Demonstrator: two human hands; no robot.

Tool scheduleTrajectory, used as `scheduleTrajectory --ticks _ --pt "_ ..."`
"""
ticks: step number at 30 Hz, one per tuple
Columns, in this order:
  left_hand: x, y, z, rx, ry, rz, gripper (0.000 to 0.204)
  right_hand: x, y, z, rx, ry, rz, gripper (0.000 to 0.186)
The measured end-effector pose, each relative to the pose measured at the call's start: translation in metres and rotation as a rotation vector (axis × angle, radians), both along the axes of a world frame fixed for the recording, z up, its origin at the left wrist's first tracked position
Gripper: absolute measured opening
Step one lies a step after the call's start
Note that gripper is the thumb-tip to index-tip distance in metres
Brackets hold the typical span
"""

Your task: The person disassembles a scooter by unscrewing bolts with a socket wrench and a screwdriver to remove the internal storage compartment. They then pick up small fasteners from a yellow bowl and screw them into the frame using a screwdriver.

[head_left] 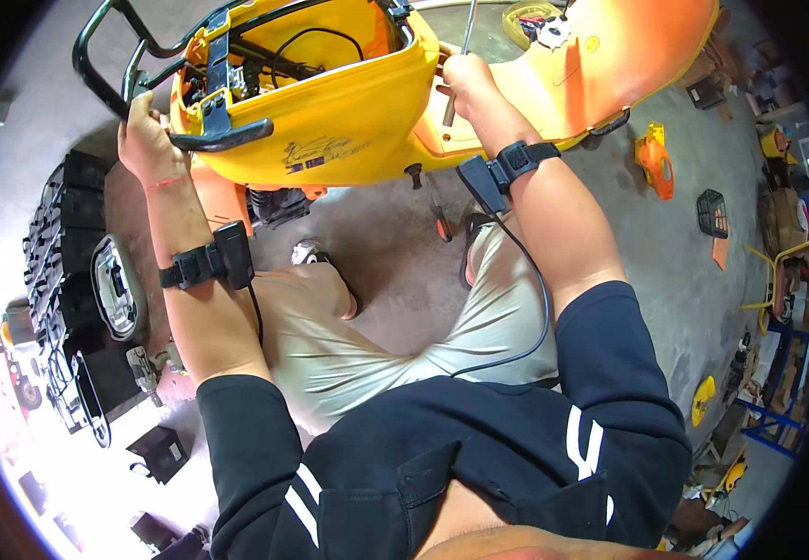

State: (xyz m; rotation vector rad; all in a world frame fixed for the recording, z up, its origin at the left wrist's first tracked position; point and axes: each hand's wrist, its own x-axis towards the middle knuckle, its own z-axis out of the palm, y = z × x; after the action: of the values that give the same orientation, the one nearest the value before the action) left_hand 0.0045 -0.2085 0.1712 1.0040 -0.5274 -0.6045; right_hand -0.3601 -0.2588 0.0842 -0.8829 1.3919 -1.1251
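Yellow scooter body (348, 140) lies far of the torso, long axis left to right, front end pointing right; left hand (150, 145), nearer its black rear rack (78, 61), is curled around the tubing; right hand (468, 79) appears closed on a metal rod (469, 26), which points far; its inner grip is hidden.

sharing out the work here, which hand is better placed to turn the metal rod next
Probably the right: the right hand appears closed around the metal rod. The left hand is off at the black rack.
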Motion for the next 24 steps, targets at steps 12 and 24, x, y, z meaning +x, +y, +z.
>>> scheduleTrajectory --ticks 12,24 --pt "0.061 0.024 -0.014 0.038 -0.148 0.061 0.015 0.038 0.03 -0.009 -0.096 0.074 0.177 0.054" --pt "0.087 0.026 -0.02 0.068 -0.276 0.131 0.017 0.056 0.04 0.007 -0.065 0.055 0.257 0.059"
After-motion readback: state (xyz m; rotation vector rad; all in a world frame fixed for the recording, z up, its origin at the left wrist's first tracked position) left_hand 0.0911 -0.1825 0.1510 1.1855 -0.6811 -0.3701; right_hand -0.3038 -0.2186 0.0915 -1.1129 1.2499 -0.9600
